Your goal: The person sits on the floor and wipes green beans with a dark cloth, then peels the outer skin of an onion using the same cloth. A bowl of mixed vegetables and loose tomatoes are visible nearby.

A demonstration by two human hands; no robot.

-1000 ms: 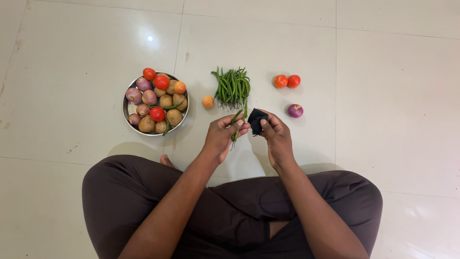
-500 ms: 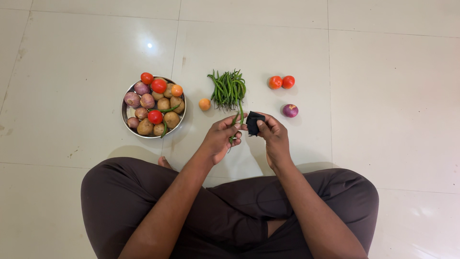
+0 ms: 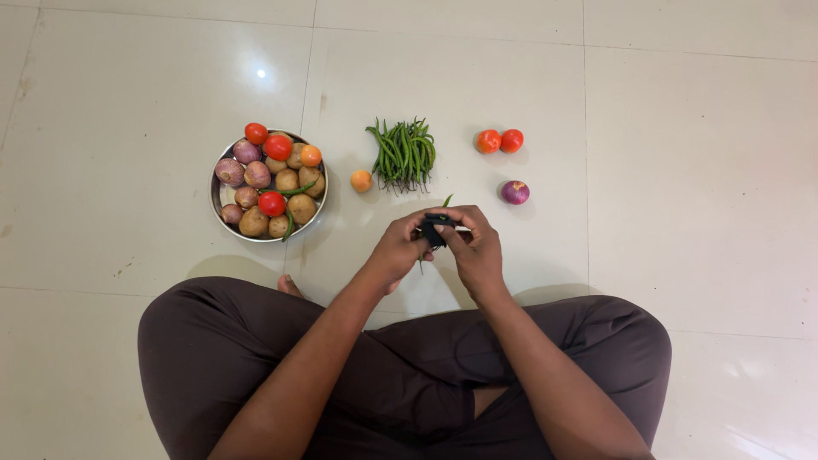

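So both hands meet mid-frame: right hand wraps a small black tool, left hand pinches a green bean whose long axis runs up-right, tip toward the bean pile just above.

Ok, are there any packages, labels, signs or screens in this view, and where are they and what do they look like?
None in view: no package, label, sign or screen.
Only loose vegetables lie on the pale tiled floor, plus a round metal bowl of potatoes, onions and tomatoes at the left.
The left hand and right hand hold a small black object; no marking shows on it.
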